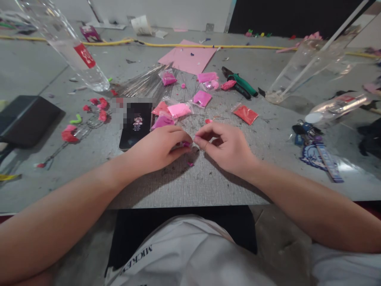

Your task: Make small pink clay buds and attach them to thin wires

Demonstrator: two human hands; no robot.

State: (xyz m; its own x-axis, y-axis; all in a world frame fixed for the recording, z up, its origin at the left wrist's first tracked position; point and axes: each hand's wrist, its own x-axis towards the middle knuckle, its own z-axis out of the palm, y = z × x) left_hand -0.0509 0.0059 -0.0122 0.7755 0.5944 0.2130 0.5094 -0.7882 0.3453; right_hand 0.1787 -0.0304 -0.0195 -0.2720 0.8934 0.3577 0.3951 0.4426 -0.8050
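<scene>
My left hand [165,145] pinches a small piece of magenta clay [186,143] between thumb and fingertips, low over the table. Just to its right, my right hand [224,145] is closed in a pinch, with a tiny pinkish bit showing at the fingertips. The two sets of fingertips almost meet. Below them a magenta scrap [190,163] lies on the tabletop. Beyond my left hand are small bags of clay: a purple bag [162,120], a pink bag [180,110] and a magenta bag [202,98]. An orange-red bag [245,114] lies beyond my right hand.
A phone [137,123] lies beside my left wrist. Thin metal wires [143,81], a pink sheet [190,57] and green-handled pliers [242,83] lie farther back. Water bottle [80,55] stands left, cut bottle [290,75] right. Wired red clay pieces [70,134] and a keychain [315,153] flank my arms.
</scene>
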